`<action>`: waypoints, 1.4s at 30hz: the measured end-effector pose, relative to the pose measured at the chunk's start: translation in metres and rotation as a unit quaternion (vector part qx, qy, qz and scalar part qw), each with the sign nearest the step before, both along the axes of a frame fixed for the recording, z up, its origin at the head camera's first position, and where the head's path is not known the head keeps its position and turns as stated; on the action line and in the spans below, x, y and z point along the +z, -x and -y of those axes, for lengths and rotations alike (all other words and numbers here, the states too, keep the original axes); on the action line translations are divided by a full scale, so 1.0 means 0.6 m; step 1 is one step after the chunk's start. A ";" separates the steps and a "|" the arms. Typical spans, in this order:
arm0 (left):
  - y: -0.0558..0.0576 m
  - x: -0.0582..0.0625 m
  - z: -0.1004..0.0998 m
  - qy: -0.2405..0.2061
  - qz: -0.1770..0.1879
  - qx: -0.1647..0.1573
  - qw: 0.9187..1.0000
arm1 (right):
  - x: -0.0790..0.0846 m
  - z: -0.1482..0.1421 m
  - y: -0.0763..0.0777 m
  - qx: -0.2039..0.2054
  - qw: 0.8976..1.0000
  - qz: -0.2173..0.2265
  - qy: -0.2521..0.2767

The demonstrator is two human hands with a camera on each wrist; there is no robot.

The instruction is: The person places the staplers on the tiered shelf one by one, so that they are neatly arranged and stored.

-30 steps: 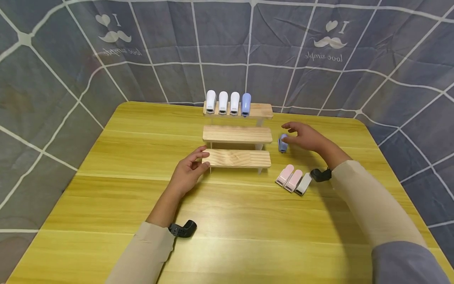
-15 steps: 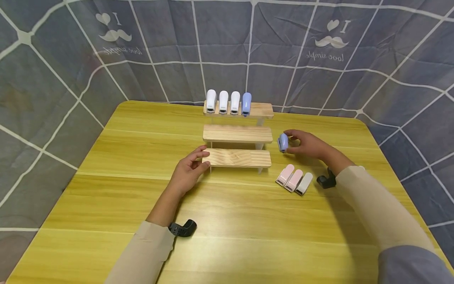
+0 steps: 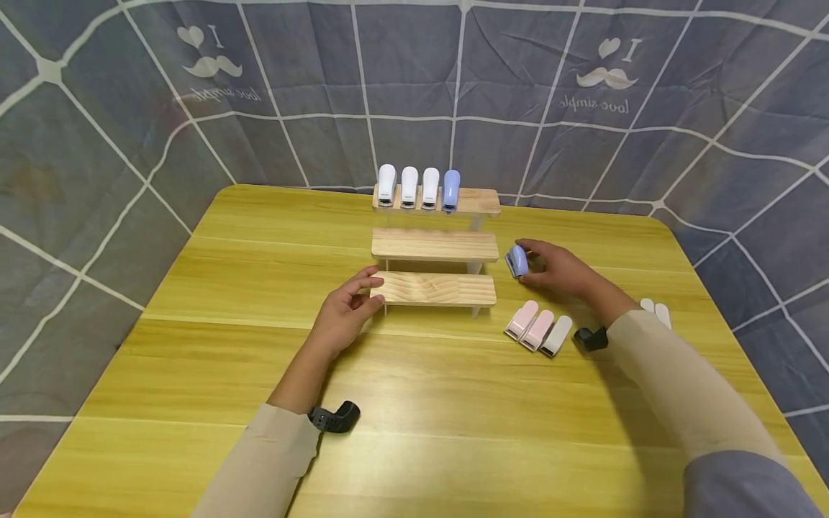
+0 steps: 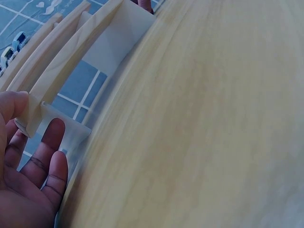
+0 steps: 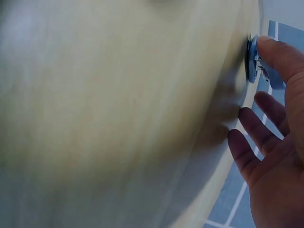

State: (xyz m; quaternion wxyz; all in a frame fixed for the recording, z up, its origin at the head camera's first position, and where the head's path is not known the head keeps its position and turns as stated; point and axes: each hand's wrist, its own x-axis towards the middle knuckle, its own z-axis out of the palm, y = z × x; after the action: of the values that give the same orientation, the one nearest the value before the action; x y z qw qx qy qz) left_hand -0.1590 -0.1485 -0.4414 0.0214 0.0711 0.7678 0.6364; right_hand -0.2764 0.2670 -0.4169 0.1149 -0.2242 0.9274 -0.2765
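My right hand (image 3: 560, 272) pinches a small blue stapler (image 3: 517, 261) between thumb and fingers, right of a three-step wooden display stand (image 3: 434, 246). In the right wrist view the stapler (image 5: 252, 59) shows by the thumb, close to the tabletop; the other fingers spread apart. My left hand (image 3: 340, 316) grips the left end of the lowest step (image 3: 440, 288). The left wrist view has its thumb on the step's end (image 4: 35, 111) and fingers below. On the top step stand three white staplers (image 3: 409, 187) and one blue stapler (image 3: 451, 190) in a row.
Two pink staplers (image 3: 522, 319) and a pale grey one (image 3: 556, 336) lie on the wooden table (image 3: 453, 417) in front of the right hand. Two white staplers (image 3: 662, 315) show partly behind the right forearm. A grey checked cloth (image 3: 408, 86) hangs behind the table.
My right hand has come down around the blue stapler, taken hold of it and turned it slightly. The left hand stays on the step.
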 end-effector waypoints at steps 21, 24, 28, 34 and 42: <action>-0.027 0.058 -0.011 0.008 0.016 -0.004 1.000 | 0.023 -0.023 -0.022 -0.089 0.990 -0.014 0.107; -0.027 0.059 -0.011 0.013 0.017 -0.003 1.000 | 0.040 -0.023 -0.028 -0.099 0.988 -0.016 0.120; -0.028 0.059 -0.010 0.013 0.016 -0.002 1.000 | 0.058 -0.018 -0.030 -0.104 0.984 -0.021 0.143; -0.029 0.058 -0.009 0.013 0.016 -0.002 1.000 | 0.086 0.000 -0.034 -0.082 0.982 -0.045 0.166; -0.029 0.058 -0.010 0.007 0.020 -0.001 1.000 | 0.127 0.040 -0.045 -0.067 0.977 -0.085 0.182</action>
State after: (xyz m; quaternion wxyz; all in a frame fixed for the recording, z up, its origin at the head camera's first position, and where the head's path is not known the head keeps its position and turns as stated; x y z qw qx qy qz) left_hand -0.1415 -0.1424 -0.4067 0.0377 0.0590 0.7717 0.6321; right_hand -0.2496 0.2431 -0.3406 -0.0260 -0.2018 0.8806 -0.4280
